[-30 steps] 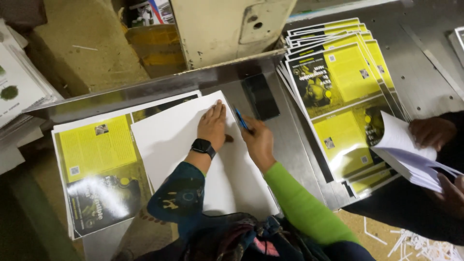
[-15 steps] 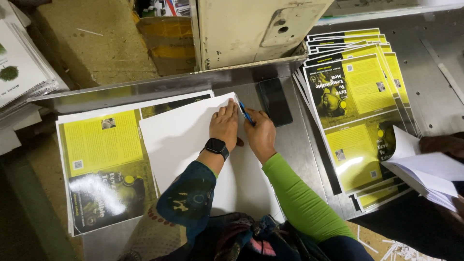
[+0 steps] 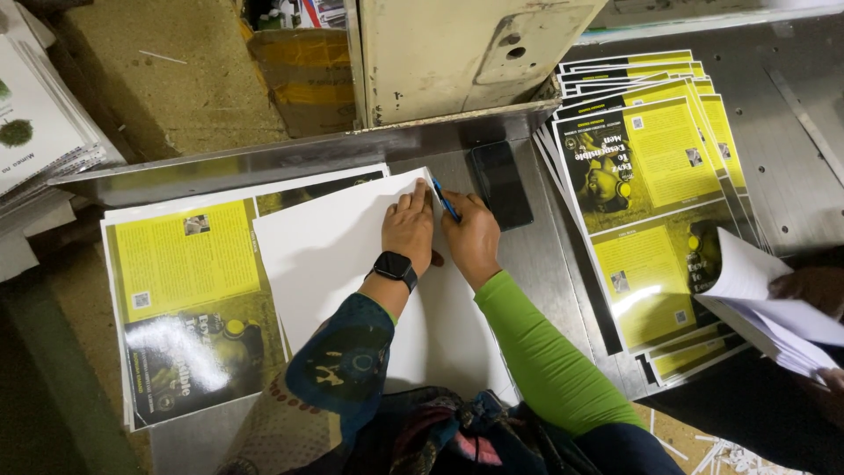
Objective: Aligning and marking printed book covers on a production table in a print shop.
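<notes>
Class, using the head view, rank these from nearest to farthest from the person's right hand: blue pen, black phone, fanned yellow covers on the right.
1. Blue pen, held in the right hand.
2. Black phone, just beyond, up-right.
3. Fanned yellow covers, far right.

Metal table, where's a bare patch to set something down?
Bare metal table shows in a strip between the white sheets and the fanned yellow covers, below the black phone. Another patch lies far right, past those covers. It is crowded at the left, where the yellow stack meets the white sheets under both hands.
</notes>
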